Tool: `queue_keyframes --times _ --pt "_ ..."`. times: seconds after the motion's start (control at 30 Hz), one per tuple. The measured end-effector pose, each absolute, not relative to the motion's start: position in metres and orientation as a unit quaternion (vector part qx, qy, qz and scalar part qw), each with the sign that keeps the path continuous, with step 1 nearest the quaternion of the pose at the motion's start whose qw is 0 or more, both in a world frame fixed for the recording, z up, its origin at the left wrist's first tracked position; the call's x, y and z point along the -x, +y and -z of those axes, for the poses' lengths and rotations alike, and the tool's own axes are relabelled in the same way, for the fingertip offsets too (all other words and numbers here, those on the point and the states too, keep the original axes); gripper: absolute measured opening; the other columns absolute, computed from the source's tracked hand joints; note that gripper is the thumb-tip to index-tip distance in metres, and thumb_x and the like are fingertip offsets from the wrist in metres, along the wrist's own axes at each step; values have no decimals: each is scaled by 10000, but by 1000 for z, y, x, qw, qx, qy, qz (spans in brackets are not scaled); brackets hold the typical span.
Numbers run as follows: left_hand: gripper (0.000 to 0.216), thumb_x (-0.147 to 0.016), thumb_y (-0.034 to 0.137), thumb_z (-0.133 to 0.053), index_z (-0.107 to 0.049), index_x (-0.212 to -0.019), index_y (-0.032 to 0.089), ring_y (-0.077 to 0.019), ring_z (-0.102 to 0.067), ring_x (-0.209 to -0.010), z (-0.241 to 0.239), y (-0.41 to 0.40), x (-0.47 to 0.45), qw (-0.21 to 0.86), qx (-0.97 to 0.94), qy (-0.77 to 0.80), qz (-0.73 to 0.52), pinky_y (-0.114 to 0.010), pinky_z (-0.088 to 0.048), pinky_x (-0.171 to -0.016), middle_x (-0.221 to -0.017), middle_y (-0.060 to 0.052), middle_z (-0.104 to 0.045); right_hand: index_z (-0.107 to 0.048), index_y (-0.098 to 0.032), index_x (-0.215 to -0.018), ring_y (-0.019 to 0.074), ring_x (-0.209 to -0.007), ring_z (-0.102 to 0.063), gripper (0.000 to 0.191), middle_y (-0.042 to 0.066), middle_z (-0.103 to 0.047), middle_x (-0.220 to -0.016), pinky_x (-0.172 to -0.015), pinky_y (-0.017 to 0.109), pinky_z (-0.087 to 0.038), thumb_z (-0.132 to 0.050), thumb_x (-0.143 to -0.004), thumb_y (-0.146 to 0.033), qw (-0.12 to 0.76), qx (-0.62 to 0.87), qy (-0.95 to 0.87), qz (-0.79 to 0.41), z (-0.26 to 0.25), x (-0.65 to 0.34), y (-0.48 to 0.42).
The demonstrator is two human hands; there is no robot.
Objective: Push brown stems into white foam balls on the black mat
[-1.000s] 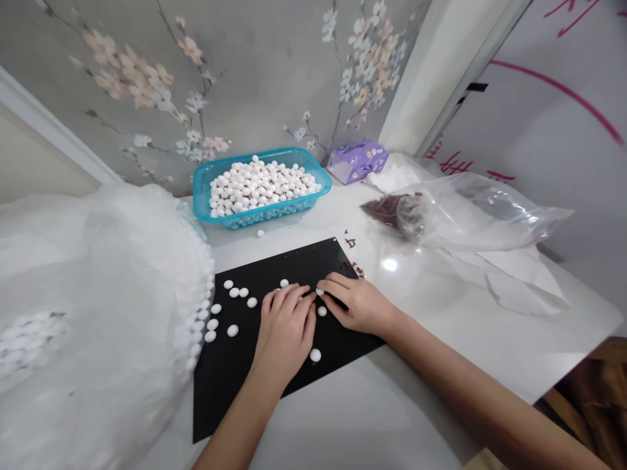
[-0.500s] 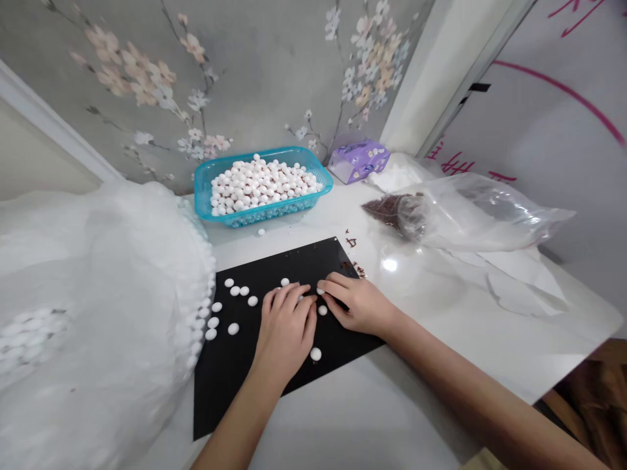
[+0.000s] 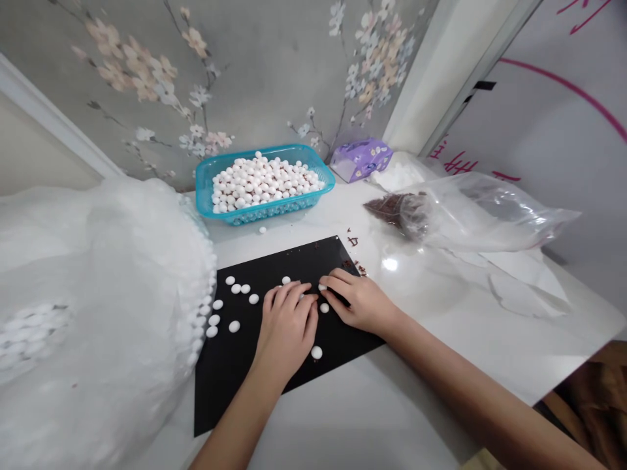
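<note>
"Black mat centred as the dial: where are your hands?"

"Your right hand grasps one white bead between thumb and forefinger at 2 o'clock. Your left-hand fingers curve downward near centre; you cannot tell whether they grip anything."

"And your surrounding items?"

"Loose beads lie from 9 to 10 o'clock. Beyond the mat, note the bead-filled blue basket at 12 and the clear bag at 2."
</note>
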State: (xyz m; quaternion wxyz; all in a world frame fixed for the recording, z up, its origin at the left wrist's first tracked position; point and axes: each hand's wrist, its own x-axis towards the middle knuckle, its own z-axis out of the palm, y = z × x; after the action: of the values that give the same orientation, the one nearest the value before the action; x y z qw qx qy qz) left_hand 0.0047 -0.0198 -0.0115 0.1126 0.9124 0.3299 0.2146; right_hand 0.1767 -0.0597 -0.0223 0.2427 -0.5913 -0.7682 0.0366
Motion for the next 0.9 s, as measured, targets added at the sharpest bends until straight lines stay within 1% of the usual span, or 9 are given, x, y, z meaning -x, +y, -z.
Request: queue_keyframes --times 0.3,0.5,0.73,0.9 --pt "201 -870 166 -443 -635 -926 184 -232 -526 -1070 11 -21 -4 112 -911 334 -216 -427 -365 -917 -1080 -51 -650 -538 -172 -1032 147 -738 -598 192 61 -602 -915 -596 231 -464 -401 -903 -203 234 593 -768 -61 20 -176 -59" --pt "199 -865 161 -448 -637 -917 192 -235 -532 -1060 10 -21 -4 116 -908 335 -222 -434 -361 -920 -1077 -55 -652 -536 -168 -1047 148 -723 -595 207 57 -604 -911 -569 233 -452 -391 -901 -194 228 593 -770 -59 19 -176 -60" --pt "185 -869 166 -447 -625 -913 195 -225 -527 -1065 12 -22 -4 110 -907 339 -223 -415 -338 -934 -1086 -43 -647 -532 -168 -1055 146 -724 -593 211 60 -609 -904 -576 227 -436 -387 -906 -201 225 595 -770 -55 23 -177 -60" --pt "170 -860 181 -463 -592 -970 199 -215 -543 -1036 8 -23 -3 109 -880 372 -274 -398 -330 -938 -1040 -44 -660 -527 -160 -1051 148 -712 -592 203 58 -605 -903 -559 227 -427 -403 -896 -205 222 601 -766 -50 24 -176 -60"
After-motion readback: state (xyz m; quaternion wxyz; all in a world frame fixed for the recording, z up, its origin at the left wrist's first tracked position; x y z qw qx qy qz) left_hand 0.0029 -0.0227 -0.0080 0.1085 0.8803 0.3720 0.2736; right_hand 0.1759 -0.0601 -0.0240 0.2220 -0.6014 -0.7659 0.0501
